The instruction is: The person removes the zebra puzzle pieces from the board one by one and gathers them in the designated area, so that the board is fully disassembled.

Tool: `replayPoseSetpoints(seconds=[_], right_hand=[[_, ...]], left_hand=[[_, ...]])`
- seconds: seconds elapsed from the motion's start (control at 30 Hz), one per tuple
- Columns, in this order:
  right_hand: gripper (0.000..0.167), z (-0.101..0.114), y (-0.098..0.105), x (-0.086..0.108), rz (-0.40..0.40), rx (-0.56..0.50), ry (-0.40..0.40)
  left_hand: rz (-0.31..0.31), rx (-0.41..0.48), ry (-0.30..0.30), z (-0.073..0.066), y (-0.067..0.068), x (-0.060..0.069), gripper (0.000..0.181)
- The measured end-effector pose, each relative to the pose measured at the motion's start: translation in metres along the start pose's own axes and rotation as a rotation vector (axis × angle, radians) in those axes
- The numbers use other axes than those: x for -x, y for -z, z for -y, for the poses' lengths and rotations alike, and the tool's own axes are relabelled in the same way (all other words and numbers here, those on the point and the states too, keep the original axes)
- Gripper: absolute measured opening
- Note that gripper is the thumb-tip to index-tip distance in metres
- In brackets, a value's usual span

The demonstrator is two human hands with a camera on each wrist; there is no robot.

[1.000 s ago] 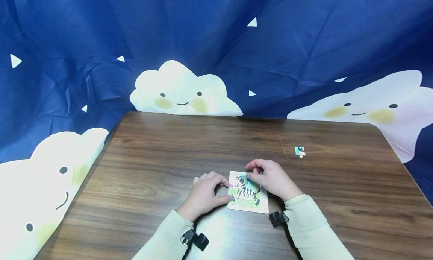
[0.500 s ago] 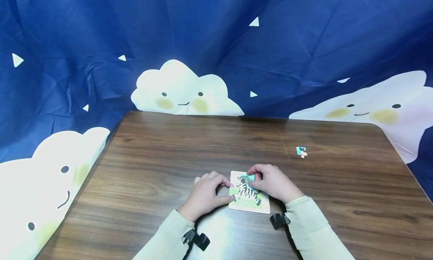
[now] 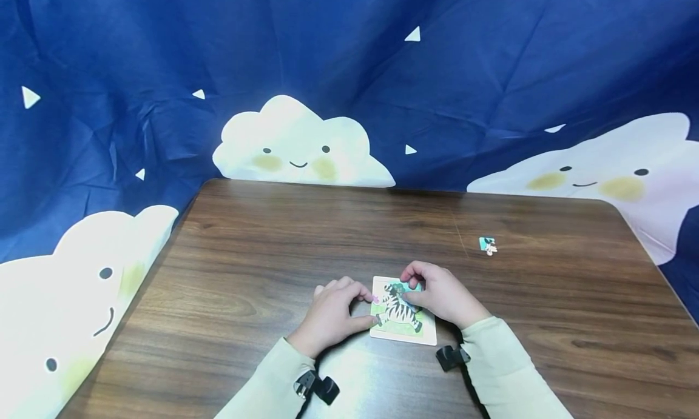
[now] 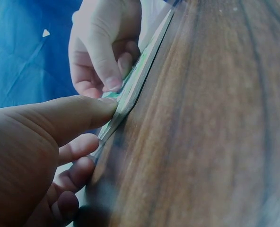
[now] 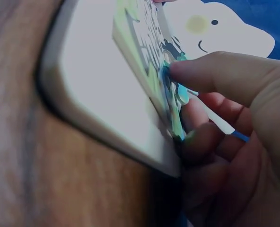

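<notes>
Left hand [image 3: 332, 317]: thumb and curled fingers grip the left edge of a square, pale-rimmed puzzle board [image 3: 403, 339] with a black-and-white zebra picture, lying flat on the brown wood-grain table [image 3: 262, 243]. Right hand [image 3: 441, 294]: thumb and index finger pinch a teal-and-blue puzzle piece [image 5: 182, 93] at the board's upper right. Farther right and back, a small teal, black and white puzzle piece [image 3: 488, 245] lies on the table, apart from the board.

On the table [image 3: 262, 237], one piece [image 3: 488, 245] lies behind and right of the puzzle [image 3: 400, 316].
</notes>
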State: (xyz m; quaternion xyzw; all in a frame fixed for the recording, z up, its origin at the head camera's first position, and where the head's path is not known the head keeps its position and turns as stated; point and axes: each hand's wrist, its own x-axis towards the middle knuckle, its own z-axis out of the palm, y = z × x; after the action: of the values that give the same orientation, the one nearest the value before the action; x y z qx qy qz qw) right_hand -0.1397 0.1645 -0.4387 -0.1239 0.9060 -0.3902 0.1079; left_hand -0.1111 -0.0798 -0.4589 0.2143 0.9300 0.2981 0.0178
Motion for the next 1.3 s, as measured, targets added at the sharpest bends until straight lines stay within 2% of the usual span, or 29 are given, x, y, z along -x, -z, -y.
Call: replayPoseSetpoints(seconds=[0.13,0.27,0.67,1.03,1.3], right_hand=[[0.012,-0.003,0.002,0.0,-0.002,-0.021,0.027],[0.013,-0.006,0.006,0.0,0.012,-0.071,0.028],[0.014,-0.019,0.013,-0.001,0.029,-0.204,-0.035],[0.013,-0.021,0.023,0.001,-0.015,-0.256,-0.06],[0.016,-0.026,0.03,0.003,-0.084,-0.312,-0.096]], left_hand=[[0.0,-0.002,-0.001,0.0,0.0,0.0,0.032],[0.0,-0.005,-0.002,0.0,0.0,-0.001,0.032],[0.011,0.003,0.002,-0.001,0.0,-0.001,0.032],[0.005,0.012,0.003,-0.002,0.002,0.0,0.031],[-0.002,0.0,0.0,-0.001,0.001,0.0,0.031]])
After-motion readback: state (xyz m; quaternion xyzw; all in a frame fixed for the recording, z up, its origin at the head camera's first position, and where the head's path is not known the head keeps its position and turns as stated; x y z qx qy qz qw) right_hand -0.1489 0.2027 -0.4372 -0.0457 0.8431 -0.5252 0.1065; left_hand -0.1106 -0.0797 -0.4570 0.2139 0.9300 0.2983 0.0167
